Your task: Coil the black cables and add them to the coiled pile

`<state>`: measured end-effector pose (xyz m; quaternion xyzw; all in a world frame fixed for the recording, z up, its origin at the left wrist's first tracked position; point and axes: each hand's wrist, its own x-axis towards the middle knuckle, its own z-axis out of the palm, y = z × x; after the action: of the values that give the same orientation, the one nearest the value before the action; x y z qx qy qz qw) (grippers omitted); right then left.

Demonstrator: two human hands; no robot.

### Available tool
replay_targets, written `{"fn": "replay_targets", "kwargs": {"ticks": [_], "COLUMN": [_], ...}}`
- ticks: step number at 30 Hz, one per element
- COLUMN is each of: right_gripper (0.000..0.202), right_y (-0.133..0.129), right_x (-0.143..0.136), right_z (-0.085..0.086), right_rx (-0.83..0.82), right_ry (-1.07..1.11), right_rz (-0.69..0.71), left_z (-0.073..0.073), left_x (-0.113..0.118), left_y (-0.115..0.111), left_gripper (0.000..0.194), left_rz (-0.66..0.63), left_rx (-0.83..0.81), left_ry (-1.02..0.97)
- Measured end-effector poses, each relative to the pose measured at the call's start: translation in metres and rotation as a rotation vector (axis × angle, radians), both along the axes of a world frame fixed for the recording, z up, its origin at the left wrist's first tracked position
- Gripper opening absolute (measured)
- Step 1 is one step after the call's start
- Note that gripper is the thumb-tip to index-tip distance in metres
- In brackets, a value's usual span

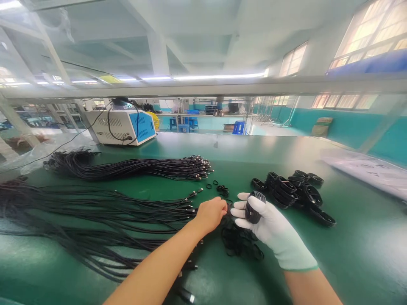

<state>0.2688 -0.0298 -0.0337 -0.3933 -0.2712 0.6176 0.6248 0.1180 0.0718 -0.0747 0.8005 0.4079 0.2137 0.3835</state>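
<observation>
My right hand (pixel 270 220), in a white glove, grips a small coil of black cable (pixel 255 207) between thumb and palm, its other fingers stretched to the left. Just left of it, my bare left hand (pixel 211 215) is closed in a pinch; what its fingertips hold, if anything, I cannot make out. Below the hands lies a loose heap of black bands (pixel 240 243). Several small black rings (pixel 222 190) rest a little beyond the left hand. Loose black cables (pixel 152 207) with metal plugs spread out on the left, partly hidden by my left forearm.
A pile of coiled black cables (pixel 286 190) sits at the right on the green table (pixel 359 250). Farther back on the left lies a thick bundle of straight cables (pixel 136 168). Behind it stands a white and blue machine (pixel 124 127). A clear plastic sheet (pixel 365 169) covers the far right.
</observation>
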Motion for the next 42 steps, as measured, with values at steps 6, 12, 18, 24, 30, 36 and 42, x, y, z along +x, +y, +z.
{"fn": "replay_targets", "kwargs": {"ticks": [6,12,18,24,30,36,42], "right_gripper": [0.045,0.050,0.043,0.036,0.038,0.027,0.062], "right_y": [0.004,0.009,0.002,-0.008,-0.018,-0.017,-0.012], "right_x": [-0.023,-0.062,-0.075,-0.068,-0.066,-0.063,-0.063], "right_z": [-0.006,-0.019,-0.030,-0.038,-0.022,-0.017,-0.005], "right_rx": [0.007,0.018,0.032,0.308,0.321,0.200,0.040], "right_ry": [-0.173,-0.231,-0.107,0.366,0.057,-0.149,-0.404], "right_rz": [-0.061,-0.052,0.078,0.589,0.697,0.639,0.411], "left_z": [0.024,0.023,0.013,0.022,0.040,0.070,0.074], "left_x": [-0.038,-0.052,-0.054,-0.067,-0.093,-0.104,-0.104], "left_y": [-0.013,-0.057,-0.072,-0.089,-0.081,-0.073,-0.079], "left_gripper": [0.019,0.025,0.024,0.020,0.012,0.006,0.029], "left_rz": [0.062,0.086,0.145,0.005,-0.263,-0.249,-0.071], "left_rx": [-0.372,-0.628,-0.614,-0.772,-0.749,-0.217,0.002], "left_ry": [-0.255,-0.525,-0.633,-0.978,-0.675,0.095,0.053]}}
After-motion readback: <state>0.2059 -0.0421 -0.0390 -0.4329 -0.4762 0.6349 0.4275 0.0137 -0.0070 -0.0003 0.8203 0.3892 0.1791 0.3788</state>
